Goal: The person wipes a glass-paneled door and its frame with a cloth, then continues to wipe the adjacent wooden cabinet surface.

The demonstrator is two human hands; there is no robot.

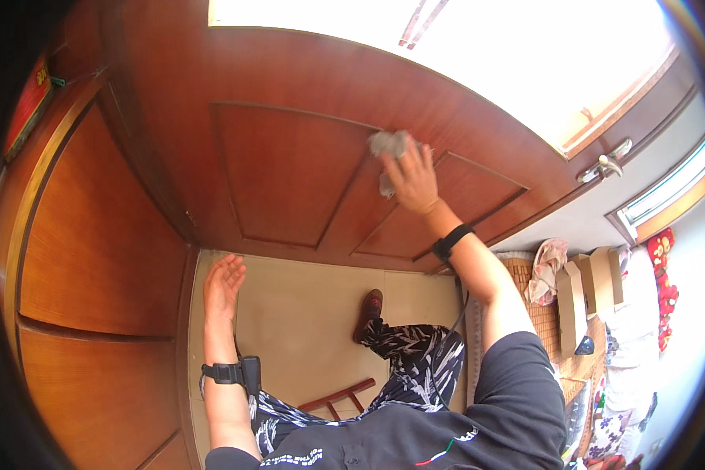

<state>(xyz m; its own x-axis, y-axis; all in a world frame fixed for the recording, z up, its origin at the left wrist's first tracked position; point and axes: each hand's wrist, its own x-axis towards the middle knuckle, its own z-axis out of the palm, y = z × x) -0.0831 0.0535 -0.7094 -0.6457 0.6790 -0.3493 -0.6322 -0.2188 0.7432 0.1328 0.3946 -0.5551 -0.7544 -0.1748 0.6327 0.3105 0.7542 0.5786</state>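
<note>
My right hand presses a grey cloth flat against the reddish-brown wooden door. It lies between the door's two recessed panels, below the bright glass pane. Part of the cloth sticks out past my fingertips and on the left side of the palm. My left hand hangs in the air over the tiled floor, near the lower left of the door. Its fingers are slightly curled and somewhat apart, and nothing is in it.
A wooden cabinet stands close on my left. The door has a metal lever handle at right. Behind on the right, cardboard boxes and a pink cloth rest on a woven mat. A red wooden frame piece is by my legs.
</note>
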